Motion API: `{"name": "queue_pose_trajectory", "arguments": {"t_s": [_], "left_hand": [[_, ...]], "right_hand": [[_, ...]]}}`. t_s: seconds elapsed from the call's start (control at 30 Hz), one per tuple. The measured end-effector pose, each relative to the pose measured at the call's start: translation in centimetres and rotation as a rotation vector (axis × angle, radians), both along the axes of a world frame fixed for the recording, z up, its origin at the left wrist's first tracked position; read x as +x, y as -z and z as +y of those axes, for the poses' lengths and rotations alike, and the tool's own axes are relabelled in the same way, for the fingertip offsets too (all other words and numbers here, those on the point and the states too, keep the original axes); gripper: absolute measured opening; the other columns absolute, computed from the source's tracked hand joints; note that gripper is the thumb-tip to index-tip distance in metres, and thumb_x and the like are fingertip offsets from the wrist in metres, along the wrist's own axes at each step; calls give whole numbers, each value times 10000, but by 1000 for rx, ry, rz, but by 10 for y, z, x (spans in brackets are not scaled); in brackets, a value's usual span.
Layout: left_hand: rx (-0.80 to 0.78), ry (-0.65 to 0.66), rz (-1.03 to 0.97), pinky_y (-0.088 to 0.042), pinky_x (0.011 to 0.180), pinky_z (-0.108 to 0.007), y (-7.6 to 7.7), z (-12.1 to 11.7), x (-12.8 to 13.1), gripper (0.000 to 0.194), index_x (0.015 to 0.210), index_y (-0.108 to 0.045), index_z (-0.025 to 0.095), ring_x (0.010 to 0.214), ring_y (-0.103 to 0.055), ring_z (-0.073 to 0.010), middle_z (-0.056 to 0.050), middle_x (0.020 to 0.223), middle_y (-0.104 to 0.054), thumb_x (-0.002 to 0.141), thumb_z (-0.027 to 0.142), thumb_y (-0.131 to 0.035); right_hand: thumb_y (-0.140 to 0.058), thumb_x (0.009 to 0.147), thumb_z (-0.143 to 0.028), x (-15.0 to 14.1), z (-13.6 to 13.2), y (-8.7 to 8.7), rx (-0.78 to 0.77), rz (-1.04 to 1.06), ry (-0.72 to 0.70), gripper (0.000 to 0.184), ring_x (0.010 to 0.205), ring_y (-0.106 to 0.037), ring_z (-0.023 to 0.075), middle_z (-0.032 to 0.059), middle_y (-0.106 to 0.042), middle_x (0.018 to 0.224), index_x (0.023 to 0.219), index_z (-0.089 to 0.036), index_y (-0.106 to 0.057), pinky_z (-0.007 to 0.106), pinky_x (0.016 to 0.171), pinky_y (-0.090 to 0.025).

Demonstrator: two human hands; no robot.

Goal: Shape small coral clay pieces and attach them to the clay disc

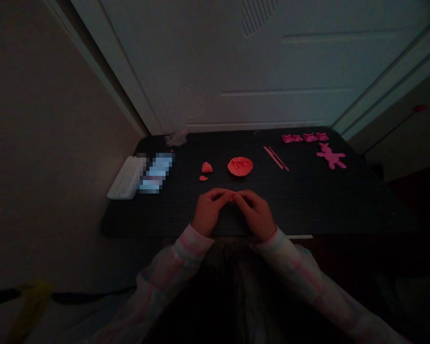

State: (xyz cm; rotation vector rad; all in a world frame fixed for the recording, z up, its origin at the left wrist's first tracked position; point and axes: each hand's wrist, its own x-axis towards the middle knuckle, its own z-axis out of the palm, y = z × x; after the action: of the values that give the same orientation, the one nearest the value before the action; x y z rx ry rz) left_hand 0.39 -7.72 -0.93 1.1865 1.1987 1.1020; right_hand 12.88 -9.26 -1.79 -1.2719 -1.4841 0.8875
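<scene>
Pale, pink-patterned sleeves [165,277] are covering both forearms, nearest the camera. The left hand [208,210] and the right hand [256,215] are meeting above the near part of the table [329,205]. Each grip is pinching the same item — a small red clay piece [231,196] — between thumb and fingertips. Both hands are hiding most of this piece, so its exact shape is not showing.

Directly beyond the hands, a round orange-red clay dish [240,173] is sitting on the table and is holding several clay shapes [241,163]. Left of the dish, a clay lump [207,167] is lying with a smaller clay scrap [203,178] on its near side. Right of the dish, two thin pink sticks [273,157] are lying side by side at a slant. Farther right, a pink animal figure [331,156] is lying flat; four pink bows [310,137] are forming a row near the far edge. At the left end, a white box [125,179] is lying beside a flat item [157,173] — pixelation is obscuring its details.
</scene>
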Motion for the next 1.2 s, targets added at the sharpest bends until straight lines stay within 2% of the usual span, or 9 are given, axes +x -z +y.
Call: {"name": "queue_pose_trajectory", "arguments": {"t_s": [0.17,0.37,0.5,0.7,0.87,1.03,1.2], "left_hand": [[-28,-18,-1,-414,686,-242,0,0,0,145,688,-660,160,692,-568,-129,2,680,-648,643,293,-625],[-57,31,-83,-408,722,-234,1,-1,1,150,646,-651,155,718,-569,-123,8,689,-653,668,296,-602],[-86,72,-164,-408,709,-230,0,-2,3,146,728,-646,164,723,-566,-117,13,719,-653,671,292,-603],[-123,117,-34,-415,683,-237,-2,-3,2,187,737,-644,155,719,-569,-131,-3,746,-657,632,310,-636],[-64,136,60,-428,688,-252,1,-2,0,190,752,-644,147,736,-577,-151,-26,768,-658,659,309,-605],[-19,158,101,-437,707,-275,2,-2,0,198,767,-634,142,748,-583,-166,-46,784,-656,674,311,-586],[13,195,77,-428,779,-286,-1,-3,1,240,852,-630,150,836,-582,-179,-59,879,-658,698,322,-563]], "right_hand": [[-556,725,-321,-1,1,-1,-46,90,50,185,707,-573,145,21,-622,767,845,-186,-593,267,669,-439],[-563,726,-281,0,1,-2,-15,86,78,112,721,-573,141,16,-631,741,731,-186,-622,258,679,-431],[-553,727,-291,1,0,-2,-48,111,134,122,682,-569,142,9,-623,697,721,-184,-610,263,647,-431],[-527,742,-295,0,1,-2,-57,201,114,122,718,-577,144,12,-634,733,729,-189,-586,274,685,-437],[-563,715,-297,0,2,1,-72,175,60,192,708,-556,138,5,-595,764,880,-204,-590,271,664,-434],[-569,709,-269,1,2,-1,-8,107,33,86,737,-541,146,13,-576,747,694,-195,-610,270,679,-414],[-557,716,-271,1,3,-5,-40,116,61,95,717,-529,145,8,-566,723,695,-195,-611,271,678,-410]]}}
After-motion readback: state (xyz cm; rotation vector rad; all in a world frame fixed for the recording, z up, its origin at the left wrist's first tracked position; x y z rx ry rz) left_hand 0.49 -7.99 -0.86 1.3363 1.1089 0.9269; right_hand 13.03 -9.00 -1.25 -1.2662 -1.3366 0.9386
